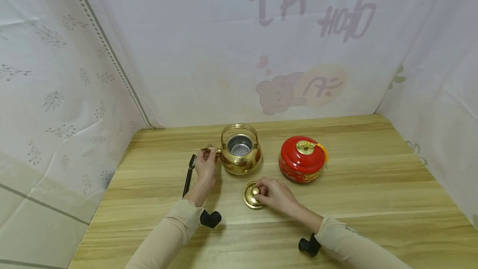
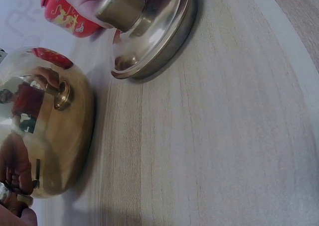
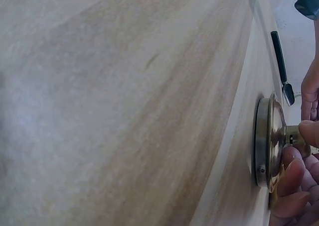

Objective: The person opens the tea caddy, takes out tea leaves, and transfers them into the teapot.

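Note:
A gold-coloured teapot (image 1: 240,164) with an arched handle stands uncovered, a perforated metal strainer (image 1: 240,146) showing inside it. My left hand (image 1: 206,165) pinches its spout at the left side. In front of the pot, the round gold lid (image 1: 248,199) is at the tabletop, knob upward. My right hand (image 1: 276,194) has the lid's knob between thumb and fingers. The right wrist view shows the lid (image 3: 274,146) edge-on, close against the wood; whether it touches cannot be told. The pot's shiny side (image 2: 55,126) mirrors both hands in the left wrist view.
A red lidded jar (image 1: 301,161) with a gold top and yellow tassel stands right of the teapot. Left of my left hand lies a dark scoop (image 1: 189,173). Patterned cloth (image 1: 209,53) hangs behind the wooden table (image 1: 366,169) and at both sides.

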A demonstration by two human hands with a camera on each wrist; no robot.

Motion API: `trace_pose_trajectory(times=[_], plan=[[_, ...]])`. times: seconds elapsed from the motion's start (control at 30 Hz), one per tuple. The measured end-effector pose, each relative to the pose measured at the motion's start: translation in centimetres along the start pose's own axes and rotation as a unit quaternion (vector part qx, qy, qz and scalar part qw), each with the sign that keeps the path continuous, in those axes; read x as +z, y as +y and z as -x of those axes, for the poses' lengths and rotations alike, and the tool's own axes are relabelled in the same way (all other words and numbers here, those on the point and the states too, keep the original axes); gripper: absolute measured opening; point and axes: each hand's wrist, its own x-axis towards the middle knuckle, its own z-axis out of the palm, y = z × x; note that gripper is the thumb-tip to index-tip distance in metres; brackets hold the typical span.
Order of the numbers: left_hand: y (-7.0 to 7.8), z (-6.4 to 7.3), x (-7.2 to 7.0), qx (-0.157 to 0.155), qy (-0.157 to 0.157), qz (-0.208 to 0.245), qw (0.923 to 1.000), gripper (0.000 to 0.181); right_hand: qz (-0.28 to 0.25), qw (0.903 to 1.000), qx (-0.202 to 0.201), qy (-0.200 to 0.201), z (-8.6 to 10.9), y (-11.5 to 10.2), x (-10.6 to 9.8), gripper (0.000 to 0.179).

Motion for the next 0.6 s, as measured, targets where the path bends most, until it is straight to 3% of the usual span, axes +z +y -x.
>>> trace_pose_trajectory(times=[0.6], plan=[[-0.26,-0.10,0.04,0.003,0.001,0.013,0.9999,0.034,-0.022,0.9996,0.007,-0.018,0.03,0.12,-0.12,0.023]])
